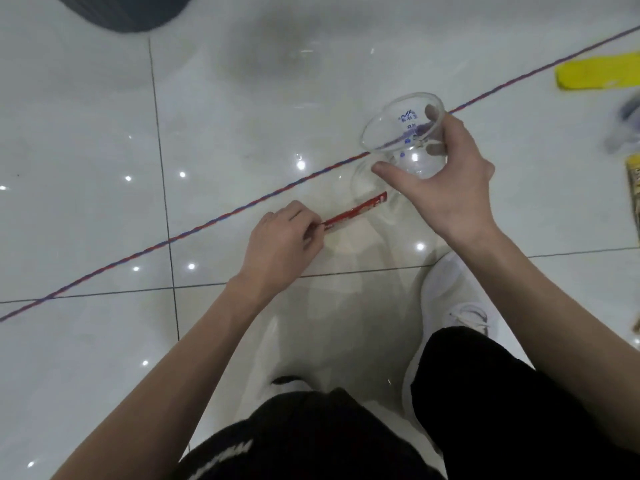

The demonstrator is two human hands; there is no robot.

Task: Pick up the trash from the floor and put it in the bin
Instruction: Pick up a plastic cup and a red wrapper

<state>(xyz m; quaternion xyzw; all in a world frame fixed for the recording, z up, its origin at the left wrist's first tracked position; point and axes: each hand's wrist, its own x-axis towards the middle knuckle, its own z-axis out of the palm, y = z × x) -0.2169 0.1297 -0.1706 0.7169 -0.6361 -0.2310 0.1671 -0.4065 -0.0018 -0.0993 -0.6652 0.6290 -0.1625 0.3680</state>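
My right hand (446, 188) grips a clear plastic cup (398, 133) with blue print, its mouth tilted up and to the left, held just above the white tiled floor. My left hand (280, 240) pinches the near end of a long, thin red wrapper (356, 213) that lies flat on the tile, pointing toward the cup. The dark round bin (128, 12) shows only partly at the top left edge, well away from both hands.
A red-and-blue line (194, 230) runs diagonally across the floor. A yellow wrapper (595, 72) lies at the far right, with blurred litter (627, 129) and a yellowish packet (634, 195) below it. My white shoe (450, 299) and black trousers fill the bottom.
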